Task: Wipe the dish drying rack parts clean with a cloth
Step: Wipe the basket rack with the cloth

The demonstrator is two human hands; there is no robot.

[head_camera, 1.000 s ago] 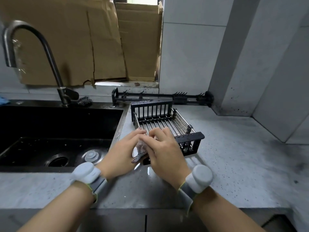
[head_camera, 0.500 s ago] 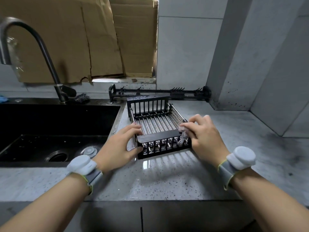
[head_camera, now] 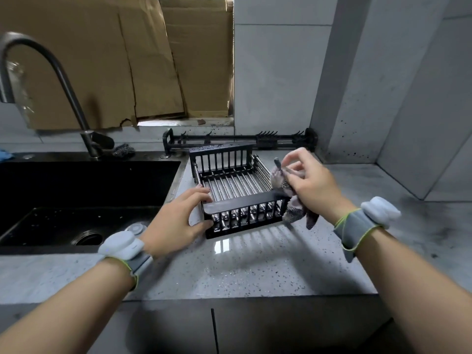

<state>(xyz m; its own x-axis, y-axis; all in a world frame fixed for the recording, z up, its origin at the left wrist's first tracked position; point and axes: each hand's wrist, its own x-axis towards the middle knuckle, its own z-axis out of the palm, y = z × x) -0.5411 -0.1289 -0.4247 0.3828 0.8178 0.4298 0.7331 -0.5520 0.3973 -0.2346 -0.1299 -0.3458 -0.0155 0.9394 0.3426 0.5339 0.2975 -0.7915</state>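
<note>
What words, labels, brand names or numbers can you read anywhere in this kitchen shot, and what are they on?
None can be read.
Dish rack: faint marks on the top of its far end panel, too small to read.
Wrist bands: no legible print.
Cardboard: no print visible.

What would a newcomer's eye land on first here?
The black dish rack basket on the speckled grey counter, right of the dark sink. The left hand grips its near-left corner while the right hand holds a crumpled cloth at its right end. A long black rail lies behind.
</note>
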